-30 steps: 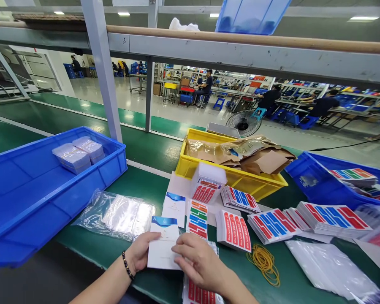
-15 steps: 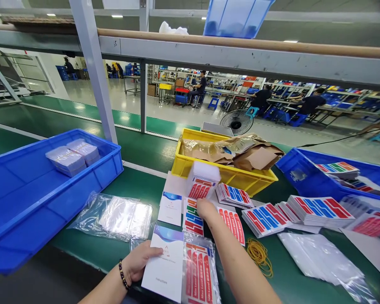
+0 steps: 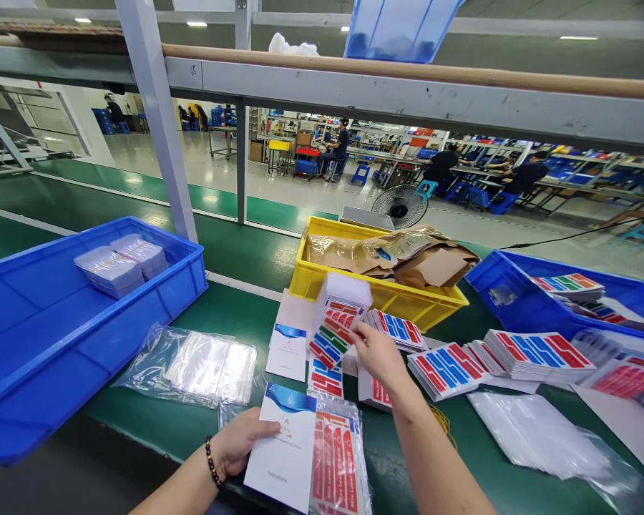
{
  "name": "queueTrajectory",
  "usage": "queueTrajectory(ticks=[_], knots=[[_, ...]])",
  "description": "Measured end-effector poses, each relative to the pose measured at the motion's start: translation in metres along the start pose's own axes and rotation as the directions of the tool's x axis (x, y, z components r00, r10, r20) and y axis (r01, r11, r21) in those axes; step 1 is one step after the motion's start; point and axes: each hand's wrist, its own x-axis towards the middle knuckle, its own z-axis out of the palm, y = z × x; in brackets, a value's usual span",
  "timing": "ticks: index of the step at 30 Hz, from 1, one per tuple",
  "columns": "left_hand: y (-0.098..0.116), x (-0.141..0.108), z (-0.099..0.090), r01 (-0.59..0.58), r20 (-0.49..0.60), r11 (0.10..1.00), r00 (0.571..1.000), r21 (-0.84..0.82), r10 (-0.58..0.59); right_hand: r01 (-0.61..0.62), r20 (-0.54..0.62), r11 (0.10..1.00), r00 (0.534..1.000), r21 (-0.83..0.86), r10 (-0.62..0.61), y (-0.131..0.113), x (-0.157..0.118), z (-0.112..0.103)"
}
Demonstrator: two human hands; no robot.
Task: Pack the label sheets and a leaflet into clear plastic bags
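My left hand (image 3: 242, 438) holds a white booklet with a blue top (image 3: 282, 454), thumb on its front, at the table's near edge. Beside the booklet lies a clear bag with red label sheets (image 3: 339, 458). My right hand (image 3: 376, 352) pinches a card with green, red and blue stripes (image 3: 331, 343), tilted above a red and blue striped card (image 3: 325, 379). Behind it stands a stack of red label sheets (image 3: 343, 311). A smaller blue and white booklet (image 3: 287, 352) lies to the left of the striped cards.
A blue bin (image 3: 193, 275) stands left, a yellow bin (image 3: 423, 309) behind, another blue bin (image 3: 501, 304) right. Striped card stacks (image 3: 448, 368), clear bags (image 3: 209, 368) and white plastic sleeves (image 3: 537, 433) lie around. A metal post (image 3: 158, 121) rises behind.
My right hand has moved up and to the right, lifting the striped card off the pile. My left hand has shifted the booklet slightly, showing more of its blue top.
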Motion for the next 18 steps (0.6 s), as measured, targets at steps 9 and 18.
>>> queueTrajectory(ticks=[9,18], knots=[[-0.006,0.013,0.021,0.057,0.299,0.979,0.954,-0.195,0.004,-0.092,0.290,0.754,0.948,0.651,-0.134,-0.015,-0.082,0.010],[-0.016,0.020,0.035,0.061,0.100,0.991,0.994,-0.123,-0.049,-0.085,-0.269,0.992,0.961,-0.090,0.057,0.045,-0.086,0.022]])
